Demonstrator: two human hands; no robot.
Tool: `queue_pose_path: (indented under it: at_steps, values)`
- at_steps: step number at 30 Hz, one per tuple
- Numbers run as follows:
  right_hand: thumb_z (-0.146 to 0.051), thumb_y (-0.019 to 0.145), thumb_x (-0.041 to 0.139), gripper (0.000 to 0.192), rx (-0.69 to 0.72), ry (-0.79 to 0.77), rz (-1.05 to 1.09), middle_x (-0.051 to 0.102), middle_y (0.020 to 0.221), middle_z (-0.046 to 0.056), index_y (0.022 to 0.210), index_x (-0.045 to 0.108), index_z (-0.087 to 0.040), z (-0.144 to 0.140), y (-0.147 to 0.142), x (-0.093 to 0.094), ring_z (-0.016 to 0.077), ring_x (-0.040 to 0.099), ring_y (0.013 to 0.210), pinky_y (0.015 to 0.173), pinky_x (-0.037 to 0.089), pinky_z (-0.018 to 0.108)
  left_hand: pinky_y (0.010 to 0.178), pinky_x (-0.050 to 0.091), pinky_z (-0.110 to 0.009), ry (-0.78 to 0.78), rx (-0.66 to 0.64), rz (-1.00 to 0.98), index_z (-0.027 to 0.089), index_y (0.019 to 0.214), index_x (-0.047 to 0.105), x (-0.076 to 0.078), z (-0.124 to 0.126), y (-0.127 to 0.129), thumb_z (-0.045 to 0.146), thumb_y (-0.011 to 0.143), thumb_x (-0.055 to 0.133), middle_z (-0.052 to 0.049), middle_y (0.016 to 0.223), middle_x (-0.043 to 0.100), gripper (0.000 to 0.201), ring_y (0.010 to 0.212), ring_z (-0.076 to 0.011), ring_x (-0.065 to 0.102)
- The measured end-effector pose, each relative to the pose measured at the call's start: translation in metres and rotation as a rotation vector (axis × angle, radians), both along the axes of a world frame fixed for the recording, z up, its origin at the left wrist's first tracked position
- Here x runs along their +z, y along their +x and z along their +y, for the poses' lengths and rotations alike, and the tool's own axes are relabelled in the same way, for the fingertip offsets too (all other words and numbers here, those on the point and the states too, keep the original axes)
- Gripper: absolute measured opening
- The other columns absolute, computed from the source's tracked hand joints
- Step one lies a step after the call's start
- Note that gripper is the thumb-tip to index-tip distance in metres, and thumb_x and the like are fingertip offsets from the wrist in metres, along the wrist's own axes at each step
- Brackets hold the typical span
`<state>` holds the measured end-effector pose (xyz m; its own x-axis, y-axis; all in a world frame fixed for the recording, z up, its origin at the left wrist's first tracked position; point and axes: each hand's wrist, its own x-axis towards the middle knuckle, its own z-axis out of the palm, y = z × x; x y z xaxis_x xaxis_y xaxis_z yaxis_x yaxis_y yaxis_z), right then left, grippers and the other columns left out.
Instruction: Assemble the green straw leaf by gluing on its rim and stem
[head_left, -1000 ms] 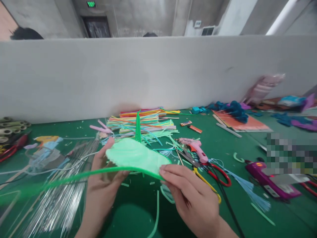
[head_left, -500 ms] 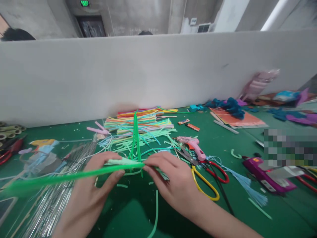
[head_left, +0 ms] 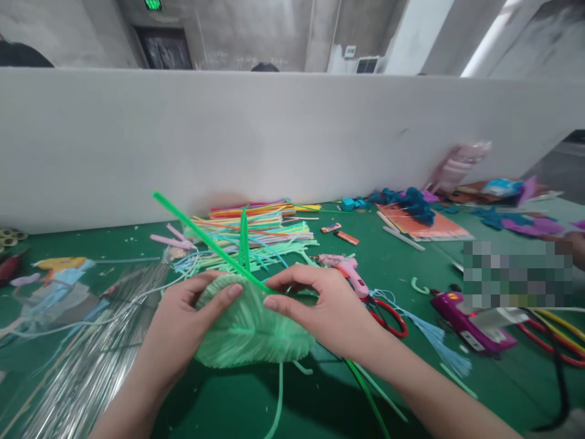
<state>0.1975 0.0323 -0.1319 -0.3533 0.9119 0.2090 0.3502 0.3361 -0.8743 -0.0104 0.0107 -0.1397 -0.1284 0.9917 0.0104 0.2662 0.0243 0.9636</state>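
Woven green leaf (head_left: 249, 332) is now face-up toward the camera, broad side showing; 0.5 s ago it was edge-on, a thin sliver between the hands. So it's been flipped or tilted toward the viewer, low over the green table (head_left: 457, 390).

Long green strip (head_left: 205, 241) has swung: it ran out to the left and low, and now it angles up-left from the top edge of the leaf, free end in the air.

Left hand (head_left: 183, 329) cups the leaf's left edge, thumb pressed onto the face, fingers behind. Right hand (head_left: 329, 311) pinches the strip's root at the leaf's upper edge, thumb and forefinger closed on it.

My read: inspection or re-grip at the strip's anchor point, weave face being checked.

Nearby and untouched: pile of coloured strips (head_left: 256, 235), pink glue gun (head_left: 342, 268), red-handled scissors (head_left: 388, 317), purple glue gun (head_left: 461, 317), silver wires (head_left: 86, 366).
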Motion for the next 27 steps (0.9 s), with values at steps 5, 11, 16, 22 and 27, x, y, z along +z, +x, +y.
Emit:
queue_pose_path:
  at_steps: [5, 11, 16, 22, 27]
  values:
    - [-0.026, 0.086, 0.072, 0.009, -0.028, -0.018, 0.027, 0.075, 0.076, -0.005, 0.079, 0.074, -0.022, 0.000, -0.006, -0.001, 0.0115, 0.066, 0.071, 0.065, 0.049, 0.022, 0.066, 0.050, -0.024, -0.002, -0.052, 0.009, 0.022, 0.083, 0.076, -0.004, -0.001, 0.003, 0.056, 0.072, 0.078, -0.001, 0.081, 0.074, 0.036, 0.078, -0.0184, 0.065]
    - [-0.027, 0.088, 0.068, 0.012, 0.000, 0.002, -0.021, 0.075, 0.075, -0.002, 0.081, 0.074, -0.020, 0.004, -0.008, -0.010, 0.0139, 0.066, 0.069, 0.062, 0.049, 0.026, 0.076, 0.051, -0.028, -0.019, -0.011, 0.028, 0.023, 0.087, 0.076, -0.015, 0.001, 0.004, 0.060, 0.070, 0.078, -0.001, 0.090, 0.075, 0.040, 0.087, -0.0218, 0.066]
    - [-0.031, 0.094, 0.060, 0.019, 0.073, -0.058, -0.061, 0.079, 0.087, 0.001, 0.093, 0.076, -0.021, 0.016, -0.001, -0.017, 0.0165, 0.071, 0.077, 0.065, 0.053, 0.029, 0.079, 0.051, -0.033, -0.072, -0.040, -0.013, 0.025, 0.099, 0.073, -0.026, 0.005, 0.000, 0.060, 0.076, 0.074, -0.001, 0.098, 0.076, 0.041, 0.091, -0.0241, 0.067]
    - [-0.021, 0.087, 0.068, 0.008, 0.030, -0.057, 0.031, 0.079, 0.085, 0.001, 0.089, 0.075, -0.019, 0.018, -0.006, -0.028, 0.0150, 0.073, 0.078, 0.072, 0.057, 0.029, 0.073, 0.051, -0.030, -0.097, -0.039, -0.052, 0.024, 0.096, 0.072, -0.035, 0.009, -0.002, 0.056, 0.078, 0.074, -0.001, 0.091, 0.075, 0.036, 0.083, -0.0215, 0.066]
    - [-0.019, 0.086, 0.067, 0.008, -0.002, 0.023, 0.016, 0.078, 0.084, 0.001, 0.087, 0.075, -0.019, 0.017, -0.011, -0.035, 0.0150, 0.072, 0.076, 0.072, 0.058, 0.029, 0.071, 0.051, -0.027, -0.096, -0.041, -0.161, 0.024, 0.095, 0.072, -0.040, 0.008, -0.001, 0.049, 0.078, 0.077, 0.000, 0.089, 0.075, 0.031, 0.078, -0.0183, 0.065]
